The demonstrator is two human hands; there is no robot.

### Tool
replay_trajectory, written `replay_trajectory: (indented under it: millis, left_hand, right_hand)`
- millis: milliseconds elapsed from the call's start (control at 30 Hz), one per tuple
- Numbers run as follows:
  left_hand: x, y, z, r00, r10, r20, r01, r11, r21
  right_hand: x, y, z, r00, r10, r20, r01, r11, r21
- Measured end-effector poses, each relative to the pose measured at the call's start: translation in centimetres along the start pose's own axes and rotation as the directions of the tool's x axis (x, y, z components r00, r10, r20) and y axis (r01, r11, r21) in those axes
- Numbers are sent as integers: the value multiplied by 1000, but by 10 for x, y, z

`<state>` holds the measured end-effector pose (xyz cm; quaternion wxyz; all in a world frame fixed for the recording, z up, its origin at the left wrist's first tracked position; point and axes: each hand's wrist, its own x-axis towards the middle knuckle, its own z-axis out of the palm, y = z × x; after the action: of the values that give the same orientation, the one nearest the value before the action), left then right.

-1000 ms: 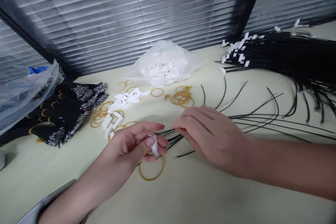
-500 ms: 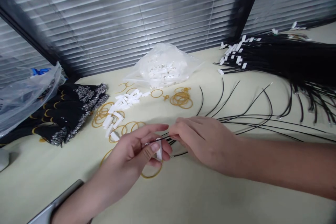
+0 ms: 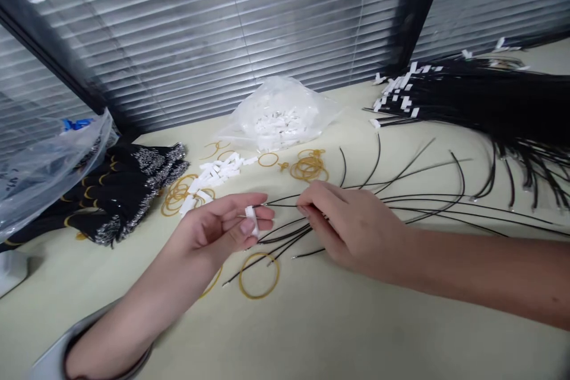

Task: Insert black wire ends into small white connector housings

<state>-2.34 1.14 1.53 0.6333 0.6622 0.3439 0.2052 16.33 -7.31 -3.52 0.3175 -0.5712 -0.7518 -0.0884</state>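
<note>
Wide open across the near tabletop [image 3: 329,335], this side of the right hand [image 3: 356,231]. Tight between that and the left hand [image 3: 229,228], crossed by loose black wires [image 3: 278,241]. Blocked at left by black wire bundles [image 3: 122,190] and a clear plastic bag [image 3: 57,172], at right by a black wire pile [image 3: 490,92], ahead by a bag of white connectors [image 3: 278,122].

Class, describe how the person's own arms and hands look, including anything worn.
The left hand and right hand are bare, with no glove, ring or watch showing. A loose, light grey sleeve with a dark inside shows on the left forearm; the right forearm is uncovered as far as it shows.
</note>
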Motion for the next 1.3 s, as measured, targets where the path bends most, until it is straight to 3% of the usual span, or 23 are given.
replay_trajectory:
  millis: [333, 600, 1300]
  left_hand:
    - [-1, 5, 3, 1000, 5, 24, -6, 999, 32]
    - [0, 1, 1, 999, 0, 44, -1, 1000, 31]
    - [1, 2, 0, 997, -47, 60, 48, 999, -1]
  right_hand:
    - [1, -3, -2, 996, -91, 10, 91, 994, -65]
    - [-1, -5, -4, 990, -132, -52, 129, 990, -51]
    - [-3, -1, 0, 986, -141, -94, 135, 988, -75]
